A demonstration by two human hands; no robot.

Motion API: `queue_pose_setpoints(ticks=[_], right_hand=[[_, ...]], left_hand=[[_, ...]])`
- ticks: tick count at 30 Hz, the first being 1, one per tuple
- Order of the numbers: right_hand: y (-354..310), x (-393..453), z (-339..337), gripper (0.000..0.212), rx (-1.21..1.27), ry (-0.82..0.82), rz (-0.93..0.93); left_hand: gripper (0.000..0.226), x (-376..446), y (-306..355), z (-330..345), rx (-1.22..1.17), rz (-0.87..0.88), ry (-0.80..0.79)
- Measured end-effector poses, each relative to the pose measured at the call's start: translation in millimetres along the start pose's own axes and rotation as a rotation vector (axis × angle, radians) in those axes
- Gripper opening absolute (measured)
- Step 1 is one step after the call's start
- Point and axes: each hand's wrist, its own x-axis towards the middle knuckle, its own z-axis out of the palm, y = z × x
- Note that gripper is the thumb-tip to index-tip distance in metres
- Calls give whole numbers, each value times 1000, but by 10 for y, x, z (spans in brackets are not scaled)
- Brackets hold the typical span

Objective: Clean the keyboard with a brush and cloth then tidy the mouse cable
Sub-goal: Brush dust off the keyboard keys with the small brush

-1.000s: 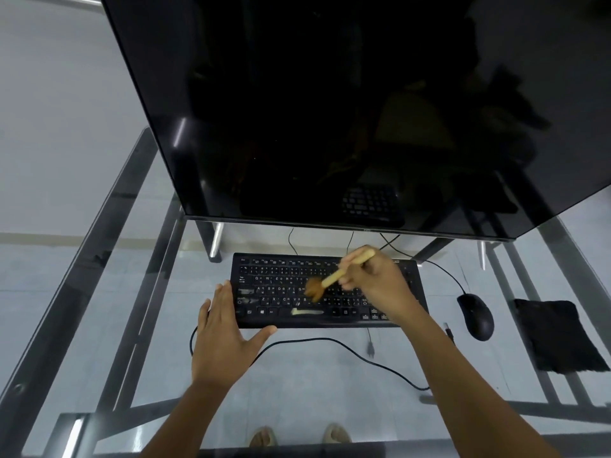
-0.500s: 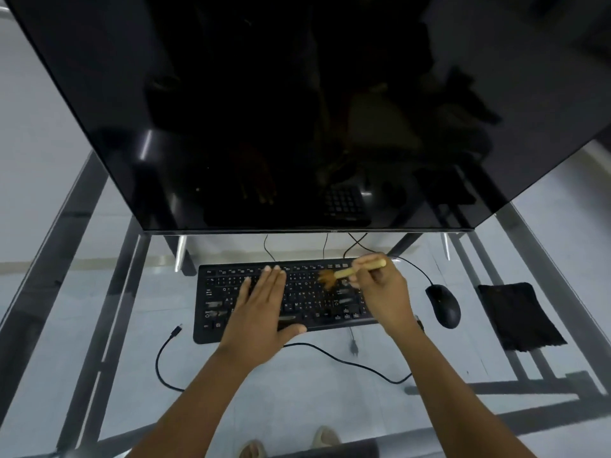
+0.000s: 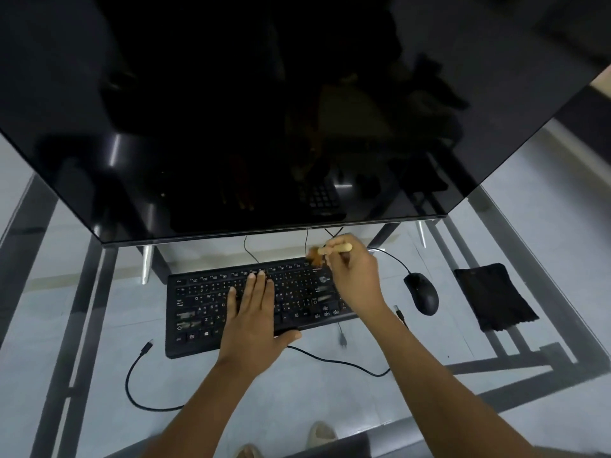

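A black keyboard [image 3: 205,305] lies on the glass table under the monitor. My left hand [image 3: 254,322] rests flat on the middle keys, fingers together and pointing away. My right hand [image 3: 355,276] grips a small wooden-handled brush [image 3: 334,248]; its brown bristles touch the keyboard's upper right corner. A black mouse [image 3: 422,293] sits to the right of the keyboard. Its black cable [image 3: 330,358] trails loose across the glass in front of the keyboard to a plug at the left. A black cloth [image 3: 492,297] lies further right.
A large dark monitor [image 3: 297,110] overhangs the back of the glass table [image 3: 82,309], close above my right hand. A second small plug [image 3: 341,338] lies just in front of the keyboard. The floor and my feet show through the glass.
My left hand slid from the keyboard's lower left corner onto the middle keys. My right hand carried the brush from the centre keys up to the upper right corner. The view tilted down.
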Motion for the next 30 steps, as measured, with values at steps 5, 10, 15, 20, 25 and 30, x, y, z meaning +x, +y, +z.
queue_pose_setpoints(ticks=[5, 10, 15, 20, 25, 30], right_hand=[[39, -36, 45, 7, 65, -223, 116], [165, 29, -232, 13, 17, 73, 168], [284, 98, -438, 18, -147, 120, 152], [359, 86, -565, 12, -23, -10, 324], [460, 12, -628, 9, -63, 135, 281], [479, -39, -574, 10, -213, -70, 241]], left_hand=[[104, 1, 92, 110, 0, 15, -10], [104, 81, 305, 173, 24, 58, -2], [107, 333, 399, 41, 54, 139, -59], [106, 407, 407, 26, 55, 136, -106], [111, 369, 351, 131, 71, 168, -102], [110, 354, 312, 148, 56, 175, -71]])
